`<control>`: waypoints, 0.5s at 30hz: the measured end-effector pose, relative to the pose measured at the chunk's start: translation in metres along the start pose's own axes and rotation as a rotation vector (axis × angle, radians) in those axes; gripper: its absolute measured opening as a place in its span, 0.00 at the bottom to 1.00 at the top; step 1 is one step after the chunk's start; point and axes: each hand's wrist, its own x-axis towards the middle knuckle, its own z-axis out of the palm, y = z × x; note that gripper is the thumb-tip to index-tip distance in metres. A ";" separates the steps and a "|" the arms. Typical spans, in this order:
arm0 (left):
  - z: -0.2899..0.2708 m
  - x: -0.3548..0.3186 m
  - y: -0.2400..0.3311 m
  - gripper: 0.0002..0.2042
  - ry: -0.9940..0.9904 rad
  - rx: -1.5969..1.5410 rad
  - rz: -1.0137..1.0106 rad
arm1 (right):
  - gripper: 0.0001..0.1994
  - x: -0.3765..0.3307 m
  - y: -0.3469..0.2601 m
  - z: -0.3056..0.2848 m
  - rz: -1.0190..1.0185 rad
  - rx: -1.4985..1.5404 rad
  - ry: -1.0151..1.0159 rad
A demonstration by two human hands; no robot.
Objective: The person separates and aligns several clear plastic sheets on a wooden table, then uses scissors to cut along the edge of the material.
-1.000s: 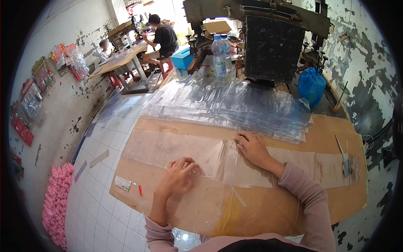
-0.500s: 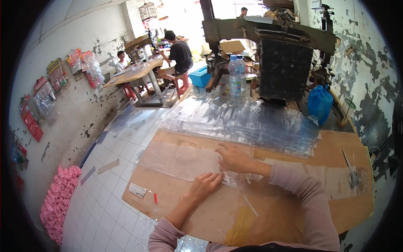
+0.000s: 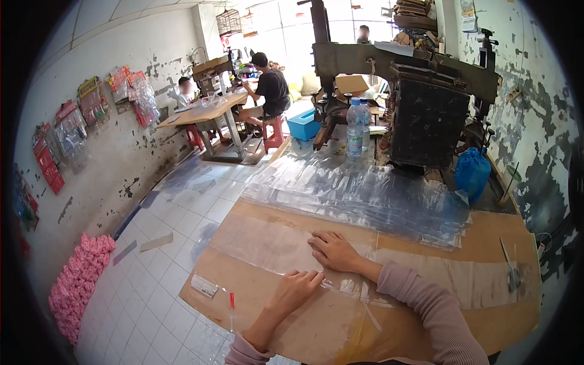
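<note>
A strip of clear plastic sheet (image 3: 258,243) lies flat across a brown work board (image 3: 243,291). My right hand (image 3: 334,250) rests palm down on this sheet, its fingers spread a little and slightly bent. Nearer to me, my left hand (image 3: 297,291) is closed at the sheet's near edge, fingers together and tips bent down onto the film; its thumb is hidden. Bits of crinkled film (image 3: 350,286) and a thin clear strip (image 3: 372,316) lie just right of the left hand. Scissors (image 3: 513,277) sit at the board's right end.
A stack of clear plastic sheets (image 3: 359,194) covers the table beyond the board. Behind it stand water bottles (image 3: 354,131), a black press (image 3: 429,121) and a blue bag (image 3: 473,173). A small red tool (image 3: 232,300) and a white-labelled packet (image 3: 204,285) lie at left.
My right hand has come down from a raised, bent-finger pose to lie flatter on the sheet. My left hand stays at the near edge. The view has tilted slightly.
</note>
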 end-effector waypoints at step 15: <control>0.016 -0.018 0.006 0.06 -0.276 -0.382 -0.146 | 0.16 -0.002 -0.009 0.003 0.027 -0.092 0.025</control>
